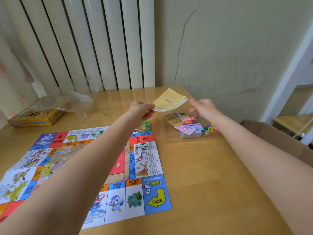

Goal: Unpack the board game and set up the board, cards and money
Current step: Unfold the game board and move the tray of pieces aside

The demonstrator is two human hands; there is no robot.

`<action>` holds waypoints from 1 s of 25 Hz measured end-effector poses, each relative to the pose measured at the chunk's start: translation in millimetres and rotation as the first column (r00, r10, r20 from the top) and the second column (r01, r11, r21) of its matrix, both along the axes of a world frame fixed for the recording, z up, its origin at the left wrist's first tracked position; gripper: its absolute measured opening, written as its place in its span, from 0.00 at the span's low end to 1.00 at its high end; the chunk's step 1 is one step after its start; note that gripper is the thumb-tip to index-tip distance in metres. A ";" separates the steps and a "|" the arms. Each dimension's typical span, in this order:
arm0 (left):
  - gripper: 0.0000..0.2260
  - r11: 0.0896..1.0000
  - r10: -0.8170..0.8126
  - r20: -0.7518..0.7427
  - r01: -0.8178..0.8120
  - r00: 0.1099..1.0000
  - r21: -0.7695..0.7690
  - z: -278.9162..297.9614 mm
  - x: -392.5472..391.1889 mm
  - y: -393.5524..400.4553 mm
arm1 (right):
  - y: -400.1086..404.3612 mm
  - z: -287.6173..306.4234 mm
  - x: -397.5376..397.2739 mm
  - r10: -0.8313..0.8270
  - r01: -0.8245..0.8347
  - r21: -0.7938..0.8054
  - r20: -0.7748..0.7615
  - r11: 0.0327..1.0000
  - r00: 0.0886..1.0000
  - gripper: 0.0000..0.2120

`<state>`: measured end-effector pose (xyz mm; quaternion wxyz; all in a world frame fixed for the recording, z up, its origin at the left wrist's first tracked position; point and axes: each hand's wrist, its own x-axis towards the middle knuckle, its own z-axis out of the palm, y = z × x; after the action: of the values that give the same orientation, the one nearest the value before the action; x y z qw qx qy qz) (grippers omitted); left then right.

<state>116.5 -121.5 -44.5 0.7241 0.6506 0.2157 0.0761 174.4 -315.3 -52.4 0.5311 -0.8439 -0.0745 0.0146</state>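
The paper game board lies unfolded and flat on the wooden table, under my left forearm. My left hand pinches the near corner of a folded yellow leaflet held above the table's far side. My right hand hovers just right of the leaflet with fingers apart, holding nothing. Beneath it stands a clear plastic tray with cards, pink and purple paper money and small coloured tokens.
The yellow game box sits at the far left of the table with crumpled clear wrapping over and beside it. A white radiator and a cracked wall stand behind. A brown seat is off the table's right edge.
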 end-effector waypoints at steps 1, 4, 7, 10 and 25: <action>0.05 1.000 -0.004 -0.006 0.004 1.000 0.006 -1.5 -2.1 1.9 | 4.1 2.7 -3.8 0.072 -0.066 0.110 -0.049 0.992 0.996 0.18; 0.04 0.999 -0.017 0.036 0.016 0.999 0.031 -3.4 -1.9 0.5 | 20.8 12.2 -5.3 0.211 -0.145 0.353 -0.154 0.924 0.965 0.17; 0.02 0.998 0.020 0.102 -0.026 0.995 0.055 -1.3 6.9 -0.5 | 35.5 19.1 18.1 -0.009 0.056 0.394 -0.120 0.918 0.993 0.11; 0.05 0.943 -0.095 0.020 0.084 0.995 0.323 -5.5 16.0 0.2 | 41.1 11.7 56.3 -0.264 0.277 0.297 -0.085 0.914 0.961 0.09; 0.11 0.197 -0.091 -0.190 0.205 0.978 0.959 -29.0 25.8 -36.0 | -10.5 -3.8 63.0 -0.021 0.109 -0.659 0.140 0.744 0.990 0.10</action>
<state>142.2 -157.5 -73.5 0.1490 0.9802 0.0897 0.0951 237.3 -325.8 -56.2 0.1903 -0.9789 -0.0679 -0.0307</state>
